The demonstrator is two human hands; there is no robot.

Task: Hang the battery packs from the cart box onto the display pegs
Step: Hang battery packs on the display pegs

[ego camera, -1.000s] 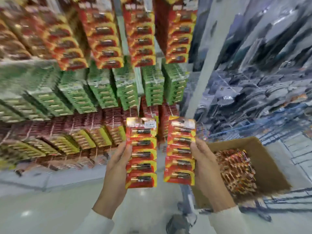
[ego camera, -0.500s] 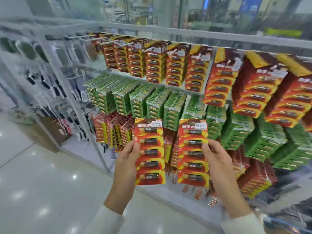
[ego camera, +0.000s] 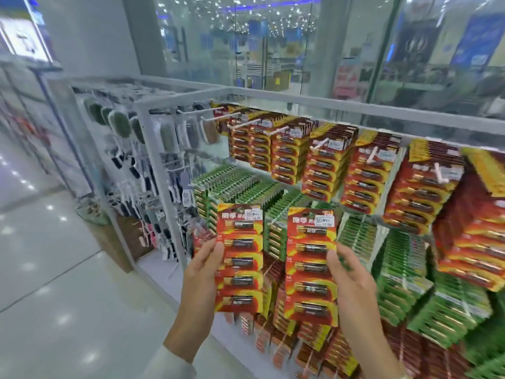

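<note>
Battery packs held upright, one in each hand, in front of the peg display.

The left hand [ego camera: 202, 272] grasps the left pack [ego camera: 240, 258] by its left edge: its fingers [ego camera: 217, 248] pinch the card, thumb on the front and the rest hidden behind. The right hand [ego camera: 352, 280] grasps the right pack [ego camera: 311, 263] by its right edge in the same way, thumb lying on the front. Both packs are red cards of five batteries with a white price sticker at the top, side by side with a gap between them. They hang on no peg. Behind them are green packs [ego camera: 404, 258], and higher up red packs [ego camera: 322, 165] hang on white pegs [ego camera: 246, 123] of the rack [ego camera: 153, 170].
</note>
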